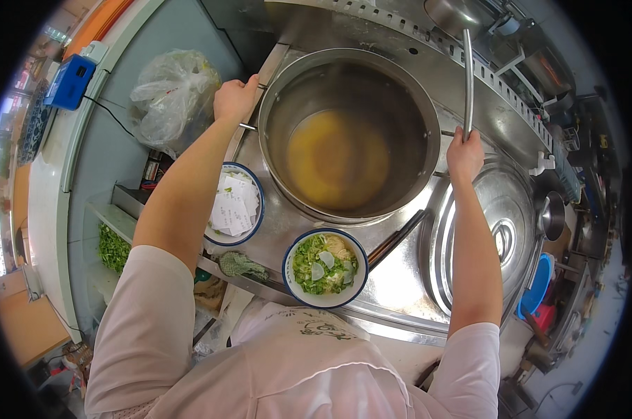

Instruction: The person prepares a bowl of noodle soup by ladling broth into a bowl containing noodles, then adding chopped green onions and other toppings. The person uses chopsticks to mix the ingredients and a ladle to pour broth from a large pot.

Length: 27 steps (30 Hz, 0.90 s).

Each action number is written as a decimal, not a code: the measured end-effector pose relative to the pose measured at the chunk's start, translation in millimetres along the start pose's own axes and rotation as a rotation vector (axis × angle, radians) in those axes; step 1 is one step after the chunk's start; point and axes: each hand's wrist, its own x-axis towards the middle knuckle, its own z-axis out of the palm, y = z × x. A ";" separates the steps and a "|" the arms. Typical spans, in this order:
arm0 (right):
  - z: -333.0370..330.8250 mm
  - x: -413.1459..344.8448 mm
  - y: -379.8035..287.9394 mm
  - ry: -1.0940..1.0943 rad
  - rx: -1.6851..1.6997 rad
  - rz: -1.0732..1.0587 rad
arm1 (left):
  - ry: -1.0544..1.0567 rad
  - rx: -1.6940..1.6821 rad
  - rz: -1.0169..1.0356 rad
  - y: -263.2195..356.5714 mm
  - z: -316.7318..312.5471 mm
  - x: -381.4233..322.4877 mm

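A large metal stockpot (347,56) stands before me with yellowish broth (337,162) low inside. My left hand (236,99) is closed around its left side handle (249,127). At the pot's right side handle (446,134), my right hand (465,157) grips the long handle of a steel ladle (468,78), whose bowl points away from me. Whether that hand also grips the pot handle is hard to see. Nearest my body sits a blue-rimmed bowl (290,285) of noodles, chopped greens and pale slices. Another such bowl (260,220) holds paper slips.
A round steel lid (483,235) lies at right. Chopsticks (397,238) rest beside the noodle bowl. A green mesh scrubber (240,264) is on the front edge. A filled plastic bag (174,99) stands left, above chopped greens (112,249).
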 end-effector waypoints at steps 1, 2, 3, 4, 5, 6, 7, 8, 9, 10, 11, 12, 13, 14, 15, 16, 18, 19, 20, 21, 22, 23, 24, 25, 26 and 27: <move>0.0 -0.1 -0.1 0.001 0.000 0.000 | 0.000 0.002 0.000 0.0 0.0 0.4; -0.1 -0.3 -0.2 0.001 0.001 0.000 | 0.001 0.004 0.000 0.1 -0.2 0.7; -0.3 0.6 -1.1 0.004 0.002 -0.003 | 0.008 0.012 0.010 -1.3 0.5 2.2; -0.5 0.5 -1.4 0.001 0.003 0.001 | 0.015 0.020 0.020 -3.2 1.1 3.0; -0.4 -1.2 -0.8 -0.003 0.004 0.004 | 0.024 0.028 0.030 -5.2 1.6 3.1; 0.4 -0.4 -0.7 -0.001 0.007 0.004 | 0.060 0.016 0.071 -6.8 4.3 3.9; 1.9 1.5 3.3 0.020 0.044 -0.017 | 0.100 -0.002 0.112 -6.8 4.9 0.3; 5.3 0.3 12.0 0.039 0.083 -0.041 | 0.143 -0.019 0.151 -8.4 4.2 -4.2; 8.8 2.2 16.1 0.064 0.128 -0.073 | 0.134 -0.051 0.128 -2.5 1.3 -12.8; 9.1 0.4 10.8 0.026 0.162 -0.052 | 0.159 -0.086 0.118 -10.5 -0.7 -13.7; 7.0 -1.0 6.0 -0.007 0.198 -0.036 | 0.183 -0.121 0.131 -19.9 -1.3 -14.7; 8.9 1.5 10.4 -0.012 0.218 -0.044 | 0.153 -0.158 0.105 -23.4 -0.6 -15.9; 5.9 2.4 7.3 -0.057 0.253 0.003 | 0.040 -0.323 -0.004 -10.9 -12.0 -28.5; 26.4 15.9 43.8 0.057 0.362 -0.052 | -0.101 -0.410 -0.129 -2.8 -7.7 -21.5; 35.7 18.8 38.8 0.031 0.415 -0.100 | 0.084 -0.367 0.010 -27.3 9.6 -7.7; 43.7 25.5 60.7 0.027 0.401 -0.035 | 0.033 -0.366 -0.054 -10.1 15.1 -9.4; 43.3 26.2 70.4 0.002 0.484 -0.017 | -0.021 -0.389 -0.124 -2.8 27.6 -6.0; 57.2 38.5 95.1 0.049 0.441 -0.050 | -0.051 -0.430 -0.144 14.6 11.5 -20.2; 47.5 30.5 69.4 -0.004 0.465 -0.081 | -0.068 -0.472 -0.166 8.1 -4.4 -24.5; 48.6 38.9 85.3 0.001 0.464 -0.082 | -0.098 -0.479 -0.186 27.9 -22.0 -36.5; 33.8 33.8 59.3 -0.063 0.579 -0.032 | -0.093 -0.502 -0.181 25.5 -36.2 -38.3; 3.9 20.2 27.0 -0.133 0.686 0.021 | -0.095 -0.526 -0.180 20.5 -46.8 -40.2; -13.0 18.7 16.9 -0.139 0.711 0.038 | -0.092 -0.545 -0.160 21.3 -52.6 -37.7; -26.6 19.1 12.0 -0.143 0.735 0.058 | -0.093 -0.562 -0.138 26.3 -60.2 -36.6; -40.6 20.1 8.5 -0.148 0.760 0.078 | -0.093 -0.607 -0.110 30.6 -67.6 -38.2; -54.7 20.2 7.7 -0.142 0.783 0.069 | -0.111 -0.628 -0.119 46.5 -82.7 -48.9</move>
